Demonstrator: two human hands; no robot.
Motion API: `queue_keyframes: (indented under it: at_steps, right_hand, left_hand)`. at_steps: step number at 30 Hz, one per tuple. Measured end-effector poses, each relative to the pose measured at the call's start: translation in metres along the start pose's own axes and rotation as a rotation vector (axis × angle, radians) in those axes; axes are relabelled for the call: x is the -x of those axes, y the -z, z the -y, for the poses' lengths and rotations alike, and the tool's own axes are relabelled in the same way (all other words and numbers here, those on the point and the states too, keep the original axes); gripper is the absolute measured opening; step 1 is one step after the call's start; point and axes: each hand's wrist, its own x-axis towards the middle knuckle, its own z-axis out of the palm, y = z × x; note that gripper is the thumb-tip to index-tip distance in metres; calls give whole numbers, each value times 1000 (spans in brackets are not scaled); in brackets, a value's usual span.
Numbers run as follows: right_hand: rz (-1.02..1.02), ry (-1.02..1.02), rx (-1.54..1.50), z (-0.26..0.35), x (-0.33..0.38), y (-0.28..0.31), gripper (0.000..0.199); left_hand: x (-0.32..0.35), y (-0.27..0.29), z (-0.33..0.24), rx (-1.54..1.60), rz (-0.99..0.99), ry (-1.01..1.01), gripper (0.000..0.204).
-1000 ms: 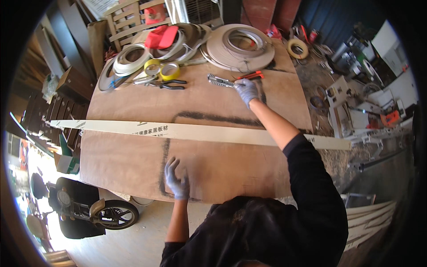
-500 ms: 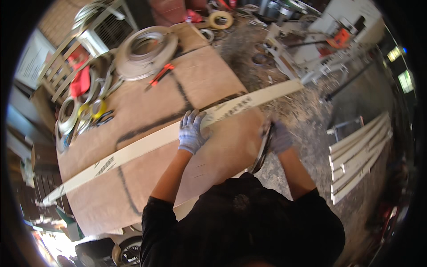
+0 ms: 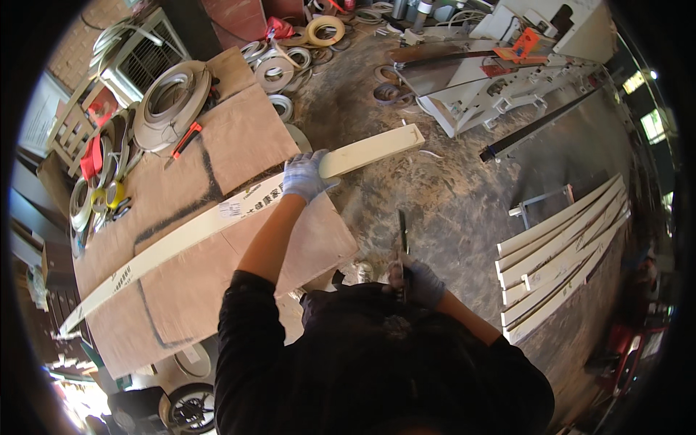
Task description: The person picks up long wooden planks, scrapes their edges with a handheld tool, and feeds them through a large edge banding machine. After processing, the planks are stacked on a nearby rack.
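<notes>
A long pale board (image 3: 181,235) with dark print lies slantwise across a brown sheet-topped table (image 3: 239,250), its right end jutting past the table edge. My left hand (image 3: 306,176), in a whitish glove, grips the board near that edge, fingers over its far side and thumb toward the near side. Low in front of my body, my gloved right hand (image 3: 422,284) is closed around a long, thin, dark tool (image 3: 403,232) that points away from me. Its kind is unclear, and its lower end is hidden by the hand.
Edging coils (image 3: 172,101), a red-handled cutter (image 3: 187,140) and yellow tape rolls (image 3: 114,194) lie on the table. Several pale boards (image 3: 562,261) rest at the right. A white machine frame (image 3: 500,87) stands at the far right; more rolls (image 3: 275,75) lie on the floor.
The view has swung right. My left hand has slid along the board toward its right end. My right hand has moved from beside the table edge back toward my body, still holding the tool.
</notes>
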Motion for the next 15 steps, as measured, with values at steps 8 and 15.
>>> queue_keyframes:
  at_steps: [8,15]
  right_hand:
    - [-449,548,496,115,-50,64,41]
    - [-257,512,605,106,-119,7,38]
  left_hand:
    - [106,49,42,-258,-679,-222,67]
    - [167,66,93,-278,-641,-247,78]
